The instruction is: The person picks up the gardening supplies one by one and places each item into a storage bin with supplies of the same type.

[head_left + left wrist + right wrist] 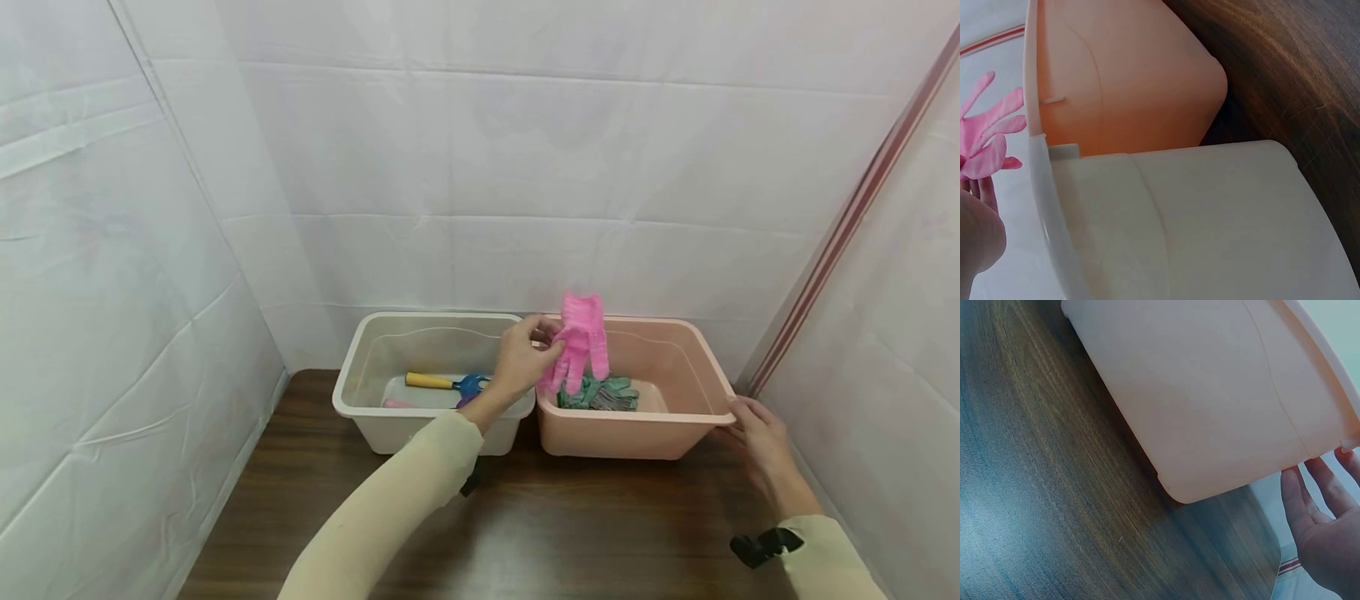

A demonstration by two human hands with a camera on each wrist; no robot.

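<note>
In the head view my left hand (527, 354) pinches a pink glove (583, 342) at its edge, between thumb and fingers. The glove hangs above the left part of a peach plastic bin (600, 437), its fingers dangling downward. Part of that left hand (982, 231) and the pink glove (988, 131) appear at the edge of the left wrist view. My right hand (761, 446) holds the right end of the peach bin at its rim. In the right wrist view, the right hand's fingers (1325, 487) touch the outer end wall below the rim. Green-and-grey gloves (600, 393) lie inside the bin.
A white bin (367, 350) stands directly left of the peach one, their rims meeting. It contains a yellow-handled tool (431, 381) with a blue head, plus pink and purple items partly hidden by my arm. White sheeting (450, 167) encloses the brown wooden table (585, 533).
</note>
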